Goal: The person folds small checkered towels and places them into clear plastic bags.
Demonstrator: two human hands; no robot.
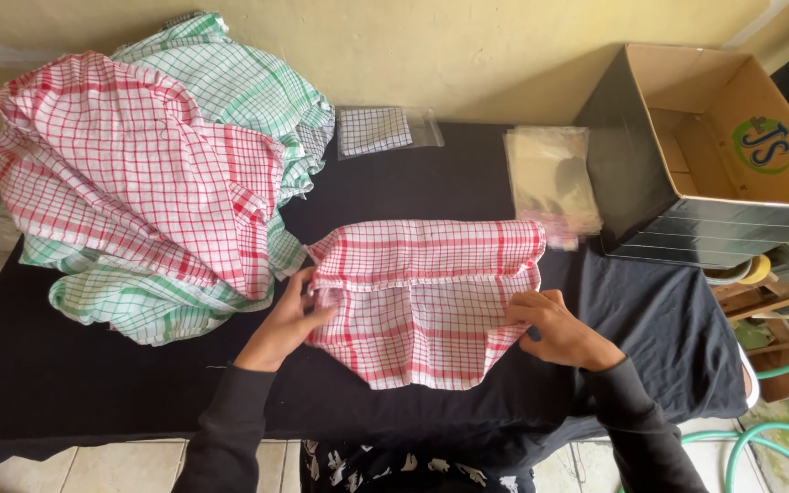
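- My left hand (287,321) pinches the left edge of a red-checked cloth (426,297), fingers closed on the fabric where its upper fold begins.
- My right hand (554,330) grips the cloth's right edge, fingers curled around the cloth.
- The cloth lies between my hands on the black-covered surface (102,374), its top part folded over into a band, its lower edge rumpled toward me.
- Beyond my left hand and just beside the cloth, I see a heap of checked cloths (152,178), red ones over green ones.
- Past my right hand lies a stack of clear plastic bags (552,178), and next to it an open cardboard box (714,155).
- Straight ahead, well beyond both hands, a bagged folded cloth (378,131) rests near the wall.
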